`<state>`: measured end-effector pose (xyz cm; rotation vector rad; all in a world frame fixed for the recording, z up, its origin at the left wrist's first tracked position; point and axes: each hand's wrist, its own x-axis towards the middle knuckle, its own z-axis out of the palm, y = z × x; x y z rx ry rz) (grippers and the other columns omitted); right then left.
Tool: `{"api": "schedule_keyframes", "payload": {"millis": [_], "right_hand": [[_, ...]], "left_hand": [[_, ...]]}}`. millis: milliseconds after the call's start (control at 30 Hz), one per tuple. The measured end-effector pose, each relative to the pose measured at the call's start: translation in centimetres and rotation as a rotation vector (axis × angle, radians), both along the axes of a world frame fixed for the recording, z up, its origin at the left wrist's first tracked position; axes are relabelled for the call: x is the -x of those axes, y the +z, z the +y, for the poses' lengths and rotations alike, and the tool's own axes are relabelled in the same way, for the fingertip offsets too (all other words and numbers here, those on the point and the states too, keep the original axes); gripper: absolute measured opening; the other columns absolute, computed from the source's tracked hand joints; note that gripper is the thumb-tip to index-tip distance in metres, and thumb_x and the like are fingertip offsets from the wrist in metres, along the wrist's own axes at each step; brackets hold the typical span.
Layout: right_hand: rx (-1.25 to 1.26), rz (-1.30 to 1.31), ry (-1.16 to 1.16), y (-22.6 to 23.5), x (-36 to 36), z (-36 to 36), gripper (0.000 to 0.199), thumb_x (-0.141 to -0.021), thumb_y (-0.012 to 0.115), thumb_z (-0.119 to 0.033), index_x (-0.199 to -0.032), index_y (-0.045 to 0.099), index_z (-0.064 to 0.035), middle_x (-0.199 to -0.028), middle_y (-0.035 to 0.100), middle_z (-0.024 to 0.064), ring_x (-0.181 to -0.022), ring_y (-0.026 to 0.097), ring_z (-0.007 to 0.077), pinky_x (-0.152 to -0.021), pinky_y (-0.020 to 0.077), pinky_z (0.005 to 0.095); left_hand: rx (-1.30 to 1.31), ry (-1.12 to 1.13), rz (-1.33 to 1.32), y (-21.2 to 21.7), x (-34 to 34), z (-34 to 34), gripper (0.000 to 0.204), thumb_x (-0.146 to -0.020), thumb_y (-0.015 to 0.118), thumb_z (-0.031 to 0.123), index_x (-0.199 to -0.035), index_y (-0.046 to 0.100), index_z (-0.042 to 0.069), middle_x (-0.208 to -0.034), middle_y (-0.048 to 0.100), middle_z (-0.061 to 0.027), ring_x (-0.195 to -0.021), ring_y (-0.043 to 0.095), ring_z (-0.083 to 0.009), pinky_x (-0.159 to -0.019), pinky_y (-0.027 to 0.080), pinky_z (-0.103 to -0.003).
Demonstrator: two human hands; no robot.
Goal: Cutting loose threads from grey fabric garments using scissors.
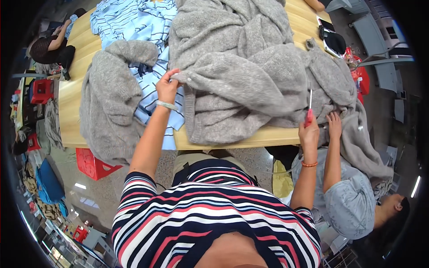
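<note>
The grey sweater (250, 76) lies heaped across the wooden table (71, 107), and its edge is pinched shut between the fingers of the left hand (167, 87). To its right, a red-handled tool (309, 111) is gripped in the closed right hand (309, 133), tip up against the knit. The edge is best kept taut, and another person's hand (334, 125) beside the tool avoided.

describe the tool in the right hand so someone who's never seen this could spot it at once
Start at the long wooden table piled with grey knitwear. At its near edge, the right hand grips a small tool over the grey sweater. It is the only red-handled thing there, with a thin pale blade pointing up.
</note>
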<state>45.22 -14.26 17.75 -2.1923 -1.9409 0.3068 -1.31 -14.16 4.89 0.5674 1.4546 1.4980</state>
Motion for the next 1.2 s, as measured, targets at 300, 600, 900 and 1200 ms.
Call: {"api": "schedule_keyframes", "payload": {"millis": [300, 600, 900, 1200], "right_hand": [[0.091, 0.354, 0.457, 2.1, 8.3, -1.5, 0.035, -0.085, 0.065, -0.015, -0.118, 0.056, -0.0067, -0.098, 0.063, 0.0237, -0.090, 0.063, 0.0386, -0.077, 0.0499, 0.0403], [0.451, 0.123, 0.718, 3.9, 19.4, 1.5, 0.028, -0.087, 0.059, -0.026, -0.109, 0.058, -0.0084, -0.077, 0.064, 0.0222, -0.078, 0.062, 0.0431, -0.070, 0.0484, 0.0493], [0.453, 0.105, 0.734, 3.4, 20.4, 3.0, 0.028, -0.088, 0.058, -0.027, -0.103, 0.058, -0.0038, -0.077, 0.064, 0.0242, -0.077, 0.063, 0.0425, -0.070, 0.0488, 0.0506], [0.308, 0.330, 0.673, 2.6, 19.7, 3.5, 0.030, -0.088, 0.060, -0.023, -0.114, 0.056, -0.0082, -0.083, 0.064, 0.0223, -0.079, 0.061, 0.0434, -0.070, 0.0473, 0.0485]], "left_hand": [[0.031, 0.208, -0.571, 0.7, -4.1, -3.1, 0.029, -0.088, 0.066, 0.017, -0.110, 0.050, 0.007, -0.100, 0.057, -0.0056, -0.087, 0.059, -0.0204, -0.075, 0.055, -0.038], [0.032, 0.121, -0.310, 0.7, -3.1, 0.5, 0.010, -0.090, 0.059, 0.007, -0.099, 0.055, 0.004, -0.083, 0.059, -0.0020, -0.066, 0.055, -0.0094, -0.072, 0.060, -0.036], [-0.008, 0.053, -0.453, 1.4, -1.2, 1.8, 0.016, -0.094, 0.050, 0.007, -0.108, 0.046, -0.001, -0.107, 0.064, -0.0207, -0.096, 0.066, -0.0310, -0.079, 0.059, -0.038], [0.067, 0.212, -0.570, 0.1, -1.7, 0.8, 0.023, -0.092, 0.060, 0.021, -0.103, 0.048, 0.005, -0.098, 0.061, -0.0097, -0.084, 0.062, -0.0219, -0.072, 0.056, -0.037]]}}
